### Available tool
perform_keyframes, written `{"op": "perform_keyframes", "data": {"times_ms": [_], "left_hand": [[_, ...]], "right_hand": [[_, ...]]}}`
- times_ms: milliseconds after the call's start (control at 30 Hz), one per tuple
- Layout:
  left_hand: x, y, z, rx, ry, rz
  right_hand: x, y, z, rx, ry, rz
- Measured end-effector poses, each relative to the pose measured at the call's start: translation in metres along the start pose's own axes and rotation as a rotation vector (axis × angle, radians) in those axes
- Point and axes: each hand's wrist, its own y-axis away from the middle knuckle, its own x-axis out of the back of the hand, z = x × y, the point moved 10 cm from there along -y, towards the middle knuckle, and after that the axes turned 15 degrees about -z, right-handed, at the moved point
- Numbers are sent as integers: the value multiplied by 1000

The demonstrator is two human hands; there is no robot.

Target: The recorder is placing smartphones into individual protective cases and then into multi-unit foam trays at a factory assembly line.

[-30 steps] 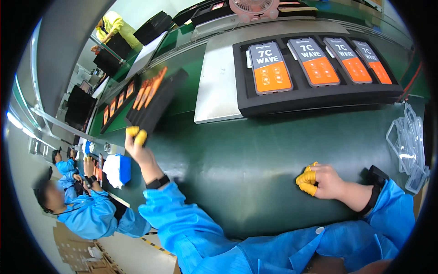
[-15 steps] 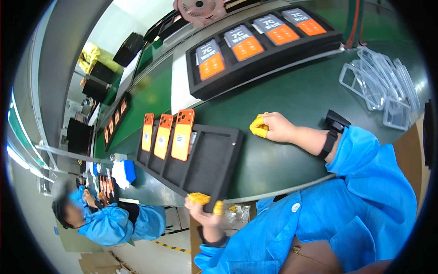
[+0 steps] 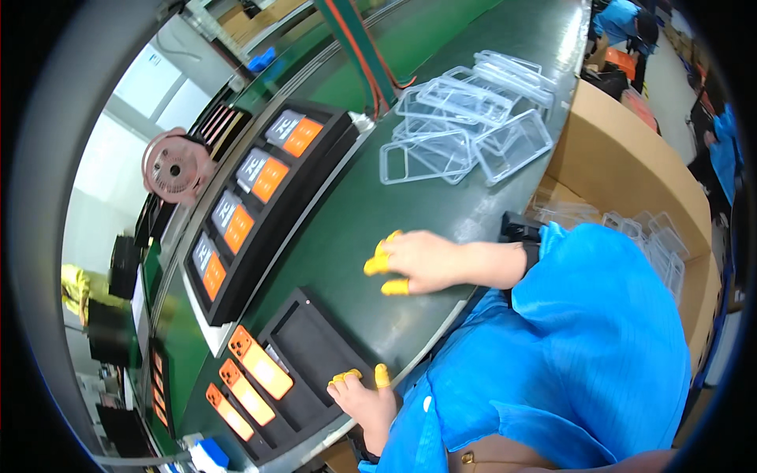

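Across mid-frame a green worktable [image 3: 339,229] is stretched, and at lower left the black tray [image 3: 311,347] is seen lying by its near rim. Light and fairly stiff, like dense foam, it would seem, best held by the outer walls; dull black it is, cut into long slots. At its lower right the left hand [image 3: 367,402] is placed, fingertips over the edge; whether a grip is closed cannot be told. Near centre the right hand [image 3: 422,260] is held open over the table, nothing gripped. And in the tray, three orange phones [image 3: 264,366] are ranged side by side: probably smooth, slippery, breakable, best taken by the long edges; dark lenses [image 3: 240,340] are shown at their upper-left ends.
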Motion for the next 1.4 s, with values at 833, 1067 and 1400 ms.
{"op": "perform_keyframes", "data": {"times_ms": [833, 1067, 1400], "left_hand": [[29, -49, -79, 332, -35, 158], [27, -54, -77, 327, -51, 169], [5, -52, -94, 381, -338, 102]], "right_hand": [[137, 67, 106, -360, 416, 369], [73, -7, 53, -347, 156, -119], [7, 21, 78, -47, 287, 152]]}}
